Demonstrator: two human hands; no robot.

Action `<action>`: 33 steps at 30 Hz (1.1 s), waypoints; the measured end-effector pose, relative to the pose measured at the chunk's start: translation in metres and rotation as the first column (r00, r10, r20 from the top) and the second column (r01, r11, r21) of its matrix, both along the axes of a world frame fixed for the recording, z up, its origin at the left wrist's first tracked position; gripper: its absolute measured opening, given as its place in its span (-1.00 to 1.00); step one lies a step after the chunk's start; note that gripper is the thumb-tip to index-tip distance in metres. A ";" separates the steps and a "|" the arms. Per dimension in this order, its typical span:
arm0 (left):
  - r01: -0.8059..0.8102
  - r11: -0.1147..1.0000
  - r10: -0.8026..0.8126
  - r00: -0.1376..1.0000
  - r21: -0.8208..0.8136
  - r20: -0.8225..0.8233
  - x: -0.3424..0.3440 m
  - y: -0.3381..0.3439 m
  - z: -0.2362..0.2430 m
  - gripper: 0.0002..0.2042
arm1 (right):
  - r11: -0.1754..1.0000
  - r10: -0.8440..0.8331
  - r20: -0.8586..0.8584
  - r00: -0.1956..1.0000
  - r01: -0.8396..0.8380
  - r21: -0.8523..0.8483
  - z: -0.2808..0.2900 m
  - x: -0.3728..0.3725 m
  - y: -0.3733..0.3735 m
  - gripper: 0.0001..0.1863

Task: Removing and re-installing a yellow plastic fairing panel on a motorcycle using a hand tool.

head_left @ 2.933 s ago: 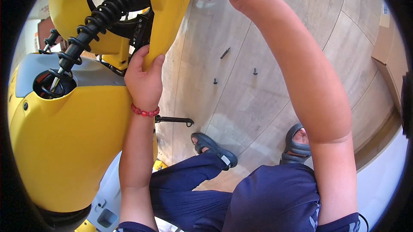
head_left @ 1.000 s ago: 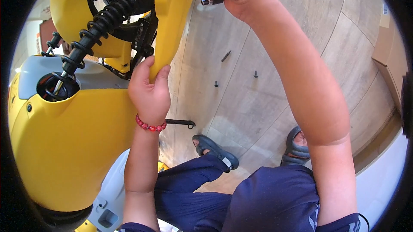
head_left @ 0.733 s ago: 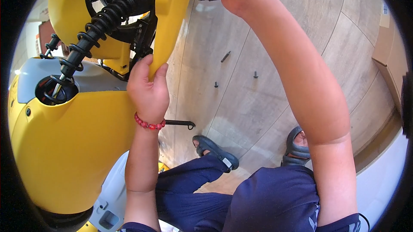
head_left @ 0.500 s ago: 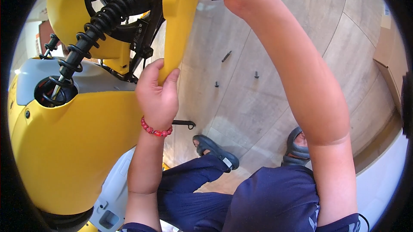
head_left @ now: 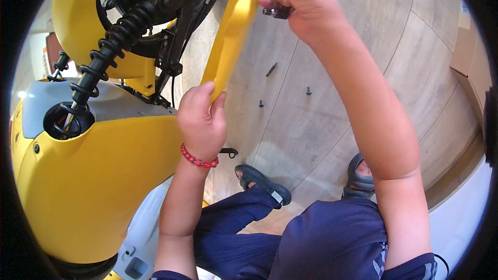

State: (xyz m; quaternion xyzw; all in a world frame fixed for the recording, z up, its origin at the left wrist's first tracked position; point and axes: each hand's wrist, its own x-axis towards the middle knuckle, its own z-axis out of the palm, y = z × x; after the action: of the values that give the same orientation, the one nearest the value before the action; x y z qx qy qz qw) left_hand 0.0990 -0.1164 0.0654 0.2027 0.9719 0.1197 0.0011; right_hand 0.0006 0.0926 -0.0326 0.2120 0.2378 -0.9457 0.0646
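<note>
A long yellow plastic panel is held up beside a yellow and grey vehicle body. My left hand is closed on its lower end, thumb on one side and fingers on the other. At the top of the view my right hand grips the panel's upper end. Tucked in the lower fingers of that hand is a small black tool with a metal tip. Left of the panel, a black coil-spring shock absorber and dark frame parts are exposed.
Two dark screws, one nearer the panel and one farther right, lie on the wood-look floor. A short dark rod lies close by. Cardboard stands at the right edge. My feet wear dark slippers.
Both hands have shifted right, carrying the yellow panel away from the dark frame. A wider gap now shows between them, with more of the black wheel-side parts visible.
</note>
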 end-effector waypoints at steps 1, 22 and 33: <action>0.049 0.998 -0.049 0.998 -0.034 -0.027 -0.001 0.004 -0.002 -0.74 | 1.000 -0.014 0.034 0.999 0.014 -0.004 -0.002 0.002 0.004 -0.78; 0.276 0.949 -0.291 0.953 -0.155 -0.086 -0.074 0.101 -0.125 -0.88 | 0.838 -0.512 0.153 0.845 0.453 0.303 -0.096 0.020 0.141 -0.86; 0.321 0.939 -0.335 0.934 -0.126 -0.122 -0.076 0.089 -0.137 -0.86 | 0.861 -0.482 0.233 0.845 0.407 0.305 -0.120 0.044 0.147 -0.87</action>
State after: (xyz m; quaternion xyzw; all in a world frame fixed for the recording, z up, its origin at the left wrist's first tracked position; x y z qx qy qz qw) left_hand 0.0233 -0.0275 -0.0714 0.3697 0.9269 0.0524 -0.0372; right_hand 0.0447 0.2400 -0.1525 0.4095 0.2833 -0.8543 -0.1491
